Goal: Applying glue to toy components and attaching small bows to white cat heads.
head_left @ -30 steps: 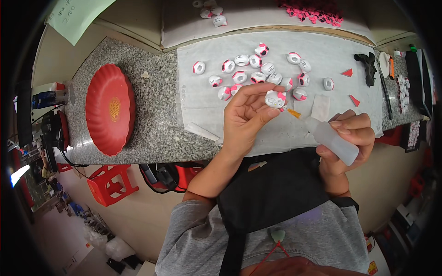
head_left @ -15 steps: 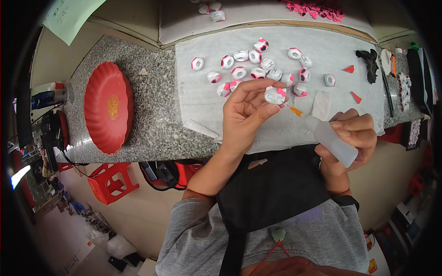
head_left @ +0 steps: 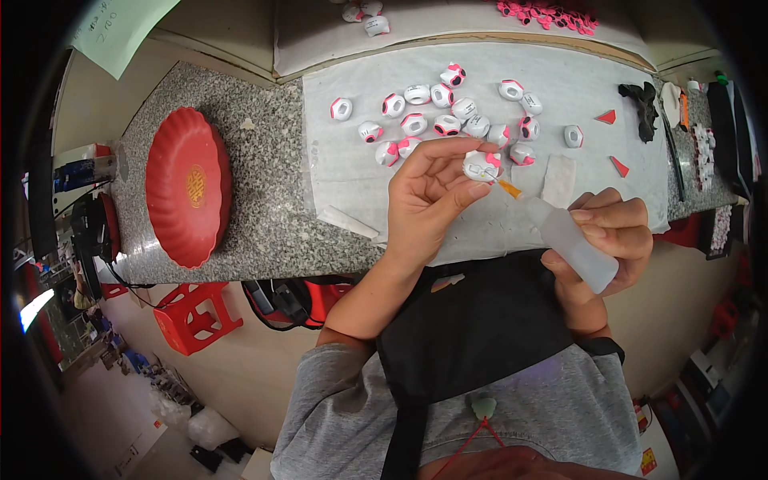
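Between the thumb and fingers of my left hand (head_left: 436,180) is a small white cat-head figure (head_left: 481,166) with a pink bow. My right hand (head_left: 612,236) grips a translucent squeeze bottle (head_left: 578,250), tilted, with an orange needle tip (head_left: 510,189). The thin needle reaches the figure's lower right side; whether it touches cannot be made out. Beyond my hands, several white-and-pink cat-head pieces (head_left: 418,94) lie scattered on the white paper sheet (head_left: 344,176). A folded white cloth (head_left: 558,181) rests close to the bottle.
A red scalloped plate (head_left: 189,232) sits at left on the speckled stone counter (head_left: 268,192). Small pink parts (head_left: 548,16) are heaped on the far ledge. Two red scraps (head_left: 606,117) and a crumpled black piece (head_left: 638,108) lie at right. A red stool (head_left: 196,316) stands below the counter.
The cat-head figure has turned slightly in my left hand and shifted a little right. The bottle and its needle have moved slightly left, the needle tip now lying over the figure's lower right side.
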A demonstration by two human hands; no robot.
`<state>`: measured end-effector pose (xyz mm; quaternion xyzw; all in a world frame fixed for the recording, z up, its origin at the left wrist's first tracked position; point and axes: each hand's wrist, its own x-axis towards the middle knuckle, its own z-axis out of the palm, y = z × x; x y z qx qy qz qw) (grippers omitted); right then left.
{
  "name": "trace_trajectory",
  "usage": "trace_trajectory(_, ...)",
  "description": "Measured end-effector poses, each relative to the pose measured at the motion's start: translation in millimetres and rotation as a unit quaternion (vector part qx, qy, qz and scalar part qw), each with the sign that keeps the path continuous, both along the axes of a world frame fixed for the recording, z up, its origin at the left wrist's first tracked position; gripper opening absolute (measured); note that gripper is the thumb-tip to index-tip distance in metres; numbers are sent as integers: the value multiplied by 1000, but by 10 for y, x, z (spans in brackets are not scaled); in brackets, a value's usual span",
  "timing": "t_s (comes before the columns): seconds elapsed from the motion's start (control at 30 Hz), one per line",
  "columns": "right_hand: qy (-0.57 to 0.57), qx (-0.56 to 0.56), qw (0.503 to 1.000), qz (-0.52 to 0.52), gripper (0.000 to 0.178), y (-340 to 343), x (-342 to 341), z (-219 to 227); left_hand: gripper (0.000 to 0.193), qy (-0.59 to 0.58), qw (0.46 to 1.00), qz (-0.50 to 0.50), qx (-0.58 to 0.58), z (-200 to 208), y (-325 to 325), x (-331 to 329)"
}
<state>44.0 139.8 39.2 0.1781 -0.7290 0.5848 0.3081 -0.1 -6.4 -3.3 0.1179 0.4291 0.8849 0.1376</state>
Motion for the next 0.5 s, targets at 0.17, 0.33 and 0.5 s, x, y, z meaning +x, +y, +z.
trace_trajectory(0.17, -3, 0, 1000, 8, 36, 5, 15, -5, 34, -13, 1000, 1, 5, -22, -14, 4)
trace_trajectory(0.33, 4, 2, 1000, -8, 37, 16, 3, -3, 34, -9, 1000, 0, 6, -18, 0, 0)
trace_trajectory(0.5, 7, -6, 1000, -9, 37, -4, -2, -16, 33, -12, 1000, -2, -5, -8, -13, 4)
